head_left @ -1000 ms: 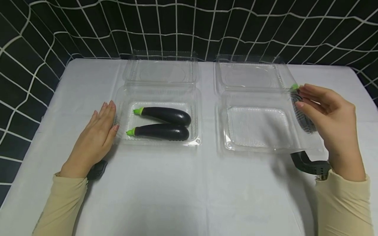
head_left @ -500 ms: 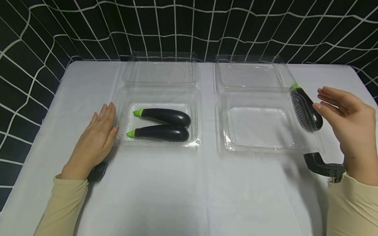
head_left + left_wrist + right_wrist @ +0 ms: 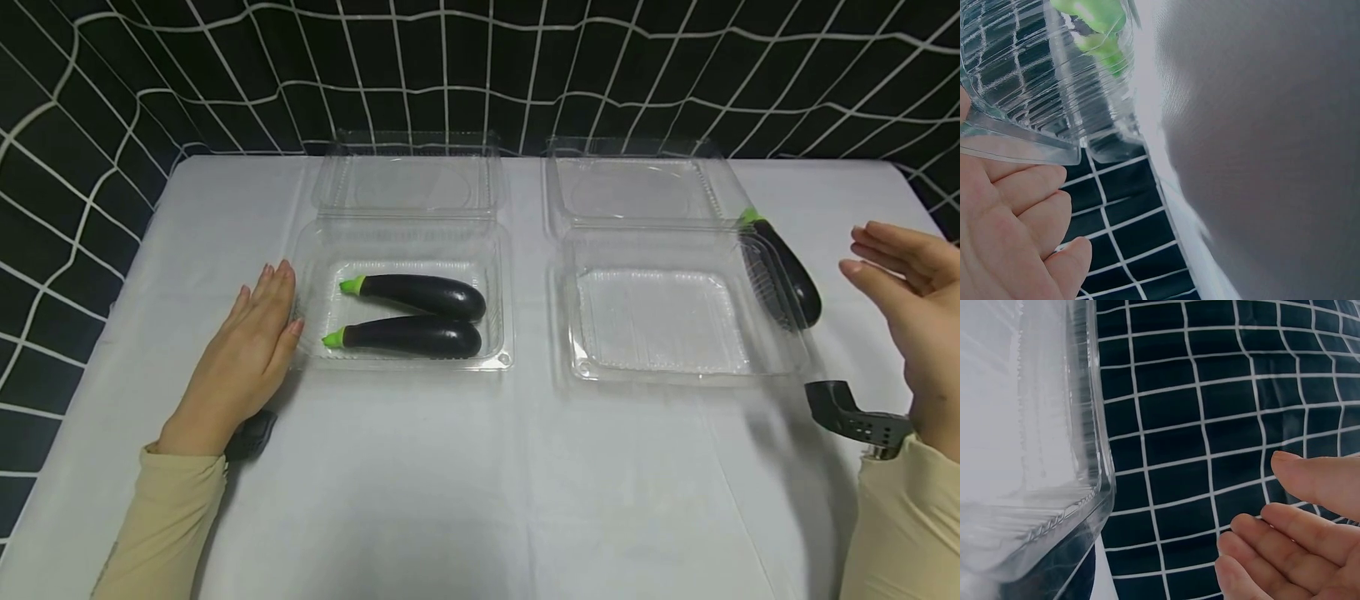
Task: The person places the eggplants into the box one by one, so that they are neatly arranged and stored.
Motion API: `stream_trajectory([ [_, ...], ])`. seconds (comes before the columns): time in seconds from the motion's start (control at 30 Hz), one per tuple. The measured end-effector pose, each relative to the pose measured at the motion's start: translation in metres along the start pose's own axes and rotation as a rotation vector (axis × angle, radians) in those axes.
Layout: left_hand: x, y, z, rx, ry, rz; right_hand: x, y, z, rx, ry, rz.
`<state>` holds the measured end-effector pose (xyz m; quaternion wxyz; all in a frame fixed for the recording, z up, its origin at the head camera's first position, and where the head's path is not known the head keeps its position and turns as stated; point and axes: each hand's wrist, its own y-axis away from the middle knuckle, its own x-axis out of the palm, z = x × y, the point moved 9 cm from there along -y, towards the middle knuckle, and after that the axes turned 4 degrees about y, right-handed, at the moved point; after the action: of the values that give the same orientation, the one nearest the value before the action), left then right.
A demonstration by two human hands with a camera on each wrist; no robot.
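Observation:
My left hand (image 3: 232, 358), fingers straight, rests along the left rim of the left clear plastic clamshell container (image 3: 498, 362). Inside that container two dark eggplants lie side by side, an upper one (image 3: 423, 293) and a lower one (image 3: 412, 336), green stems to the left. In the left wrist view, green stems (image 3: 1094, 19) show through the ribbed wall above the fingers. A third eggplant (image 3: 798, 275) lies slanted against the right side of the right clamshell container (image 3: 652, 325), partly seen through its wall. Right of it, my right hand (image 3: 918, 292) hovers with relaxed fingers, holding nothing.
Both containers have their lids folded back: the left lid (image 3: 408, 183) and the right lid (image 3: 630, 190) lie toward the far edge. A white cloth (image 3: 390, 483) covers the table. Behind it hangs dark fabric with a white grid (image 3: 465, 67).
My right hand has let go of the third eggplant and moved away to the right, leaving it lying beside the right container. My left hand has stayed in place.

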<state>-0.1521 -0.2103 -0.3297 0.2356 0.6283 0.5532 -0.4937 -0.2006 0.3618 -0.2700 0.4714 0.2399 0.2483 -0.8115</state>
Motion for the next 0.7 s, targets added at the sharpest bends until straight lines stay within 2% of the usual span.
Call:
stream_trajectory([
  [0.33, 0.000, 0.000, 0.000, -0.004, -0.004, 0.002, 0.001, -0.003, -0.006, 0.005, -0.002, 0.006],
  [0.43, -0.002, -0.001, 0.000, -0.013, 0.023, -0.003, -0.001, -0.003, -0.006, 0.009, 0.003, 0.010],
  [0.57, -0.014, 0.000, 0.006, -0.080, 0.142, -0.053, -0.002, -0.002, -0.003, -0.010, -0.011, 0.028],
  [0.7, -0.036, -0.007, 0.024, -0.204, 0.294, -0.131, -0.003, -0.002, 0.007, -0.059, -0.001, 0.039],
])
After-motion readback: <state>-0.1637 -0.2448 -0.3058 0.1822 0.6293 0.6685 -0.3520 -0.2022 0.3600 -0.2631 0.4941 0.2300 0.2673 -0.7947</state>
